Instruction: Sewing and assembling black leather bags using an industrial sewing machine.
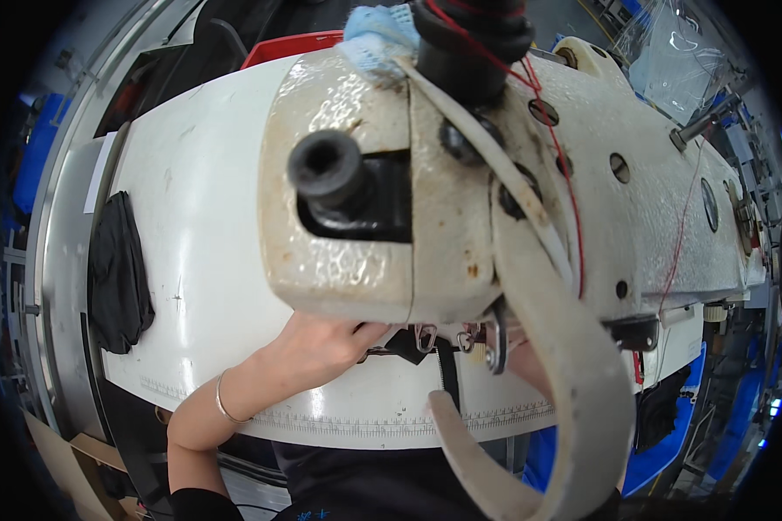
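Observation:
My left hand (328, 349), with a bracelet at the wrist, has curled fingers under the front of a cream sewing machine head (330, 273); what they hold is hidden. Beside its fingertips are a black piece (408, 346) and the metal presser parts (424, 339). A dark strip (449, 382) hangs from there over the white bed (200, 217). My right hand (527, 367) shows only in part behind a large curved cream lever (586, 382) and the machine, its fingers hidden.
Black cloth (120, 273) lies at the bed's left edge. A red bin (274, 50) sits behind. A light blue cloth (378, 35) and red threads are on the machine's top. Blue bins (543, 460) show at lower right, and a cardboard box (65, 460) at lower left.

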Action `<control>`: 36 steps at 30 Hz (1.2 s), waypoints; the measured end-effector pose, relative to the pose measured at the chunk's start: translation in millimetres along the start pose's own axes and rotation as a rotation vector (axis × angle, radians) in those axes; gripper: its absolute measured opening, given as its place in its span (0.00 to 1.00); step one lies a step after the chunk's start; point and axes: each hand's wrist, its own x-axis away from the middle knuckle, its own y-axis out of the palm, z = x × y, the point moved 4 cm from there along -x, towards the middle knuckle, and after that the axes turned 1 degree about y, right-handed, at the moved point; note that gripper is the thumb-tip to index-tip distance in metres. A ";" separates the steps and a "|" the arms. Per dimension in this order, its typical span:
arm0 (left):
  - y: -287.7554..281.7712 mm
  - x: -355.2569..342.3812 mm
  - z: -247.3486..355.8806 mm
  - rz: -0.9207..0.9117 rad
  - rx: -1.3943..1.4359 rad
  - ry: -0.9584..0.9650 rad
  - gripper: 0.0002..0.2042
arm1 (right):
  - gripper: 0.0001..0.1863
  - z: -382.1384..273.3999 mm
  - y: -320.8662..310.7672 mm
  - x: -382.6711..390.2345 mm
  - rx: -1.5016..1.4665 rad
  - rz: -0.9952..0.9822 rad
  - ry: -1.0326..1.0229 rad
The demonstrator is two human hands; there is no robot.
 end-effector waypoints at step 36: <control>-29.2 33.6 23.5 -0.344 0.090 0.220 0.10 | 0.11 -108.8 74.3 52.9 -0.989 -0.441 0.403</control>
